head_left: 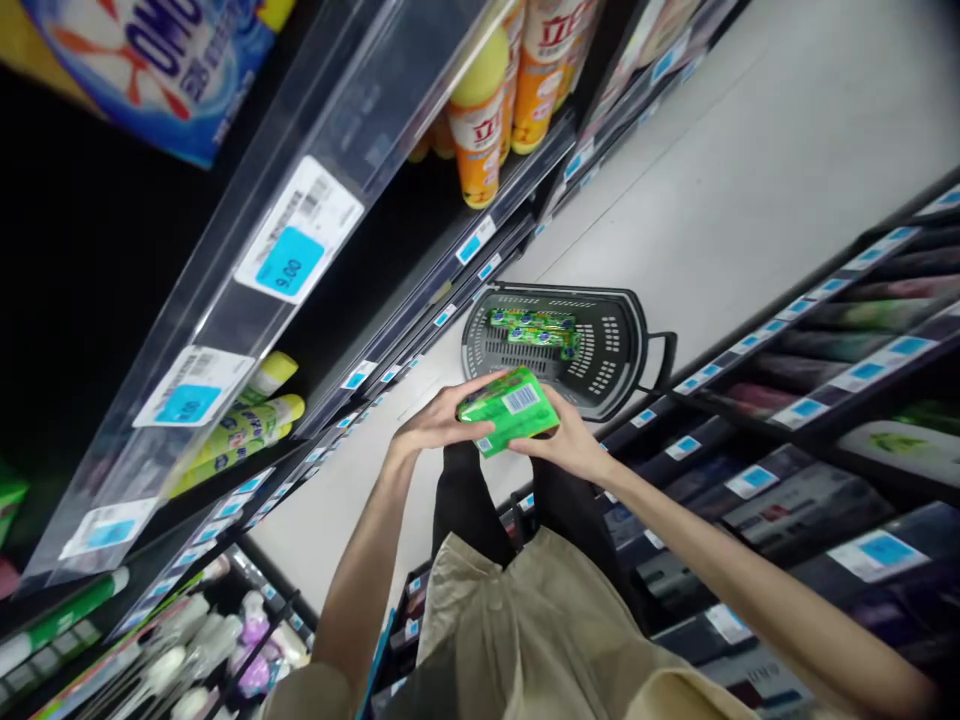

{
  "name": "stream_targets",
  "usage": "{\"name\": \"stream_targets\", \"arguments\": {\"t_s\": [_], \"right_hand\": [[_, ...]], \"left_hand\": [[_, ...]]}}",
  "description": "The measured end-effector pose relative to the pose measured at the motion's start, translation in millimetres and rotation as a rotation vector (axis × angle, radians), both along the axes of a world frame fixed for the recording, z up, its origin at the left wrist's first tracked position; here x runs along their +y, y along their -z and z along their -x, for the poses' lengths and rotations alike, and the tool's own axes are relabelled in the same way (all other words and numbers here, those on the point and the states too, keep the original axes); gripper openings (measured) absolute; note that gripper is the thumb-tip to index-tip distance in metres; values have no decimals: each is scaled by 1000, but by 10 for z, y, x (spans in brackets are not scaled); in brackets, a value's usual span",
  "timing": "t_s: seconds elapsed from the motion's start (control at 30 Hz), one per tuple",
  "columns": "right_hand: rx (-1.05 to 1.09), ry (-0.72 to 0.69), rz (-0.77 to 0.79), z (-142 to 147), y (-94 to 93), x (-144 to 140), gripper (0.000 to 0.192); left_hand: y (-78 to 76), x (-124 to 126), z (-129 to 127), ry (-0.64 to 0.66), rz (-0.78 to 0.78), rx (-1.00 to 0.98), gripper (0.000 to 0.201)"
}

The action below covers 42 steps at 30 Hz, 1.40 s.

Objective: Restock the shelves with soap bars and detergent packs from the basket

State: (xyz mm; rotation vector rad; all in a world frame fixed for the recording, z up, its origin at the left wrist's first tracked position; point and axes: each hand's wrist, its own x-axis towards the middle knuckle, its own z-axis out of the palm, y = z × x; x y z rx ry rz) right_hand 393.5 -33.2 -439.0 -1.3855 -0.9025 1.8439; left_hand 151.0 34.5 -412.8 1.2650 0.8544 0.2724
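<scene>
I hold a green packaged box (512, 407) with a white barcode label between both hands, above the floor of a shop aisle. My left hand (439, 420) grips its left end. My right hand (574, 443) supports its right end from below. Just beyond it a dark plastic shopping basket (609, 352) stands on the floor, with a few green and blue packs (534, 328) lying inside.
Shelves run along both sides of the aisle. Orange spray cans (480, 125), yellow-capped bottles (247, 428) and blue price tags (290, 262) are on the left. Dark packaged goods (810, 490) fill the right shelves. A pale floor (750, 170) stretches ahead.
</scene>
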Motion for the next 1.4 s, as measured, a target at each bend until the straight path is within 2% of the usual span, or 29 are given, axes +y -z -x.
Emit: {"name": "stream_targets", "arguments": {"t_s": [0.1, 0.17, 0.23, 0.33, 0.43, 0.5, 0.57, 0.63, 0.67, 0.73, 0.8, 0.87, 0.9, 0.97, 1.07, 1.1, 1.17, 1.23, 1.33, 1.4], "right_hand": [[-41, 48, -183, -92, -152, 323, 88], [21, 0, -221, -191, -199, 491, 99], [148, -108, -176, -287, -214, 601, 116], [310, -281, -28, -350, -219, 633, 130], [385, -373, 48, -225, -253, 516, 123], [345, -318, -10, -44, -305, 398, 102], [286, -235, -121, 162, -378, 293, 83], [291, -191, -259, 336, -463, 229, 76], [309, -188, -337, 399, -506, 215, 76], [288, -212, -513, 474, -587, 216, 70], [187, -290, -720, 499, -659, 240, 63], [77, -411, -878, 512, -725, 270, 68], [42, -459, -907, 523, -755, 283, 73], [10, -500, -872, 562, -809, 302, 85], [-53, -495, -687, 653, -871, 321, 124], [-73, -508, -627, 687, -890, 332, 121], [-104, -577, -529, 754, -939, 384, 88], [-113, -639, -501, 821, -1025, 491, 59], [-77, -624, -581, 936, -1252, 770, 55], [-40, -559, -666, 1018, -1451, 1009, 54]], "left_hand": [[-97, 111, -135, -102, -244, 38, 80], [-148, 84, -218, -166, -480, 83, 66], [-199, 9, -271, -180, -703, 113, 53], [-272, -158, -230, -147, -937, 173, 58], [-327, -387, -64, -82, -1110, 275, 59], [-360, -558, 61, -40, -1200, 333, 55], [-404, -708, 169, -109, -1242, 393, 60], [-474, -806, 263, -320, -1197, 444, 76], [-519, -831, 308, -413, -1128, 454, 85], [-619, -845, 399, -488, -942, 443, 93], [-704, -834, 486, -482, -838, 406, 80], [-745, -828, 557, -523, -882, 363, 62], [-747, -834, 584, -556, -933, 351, 56], [-726, -870, 620, -589, -1027, 340, 49], [-678, -982, 651, -577, -1125, 337, 40], [-668, -1027, 662, -565, -1148, 336, 38], [-673, -1104, 690, -556, -1180, 348, 36], [-731, -1142, 734, -588, -1219, 378, 39], [-944, -1111, 876, -665, -1340, 515, 52], [-1142, -1069, 1068, -708, -1432, 716, 60]]}}
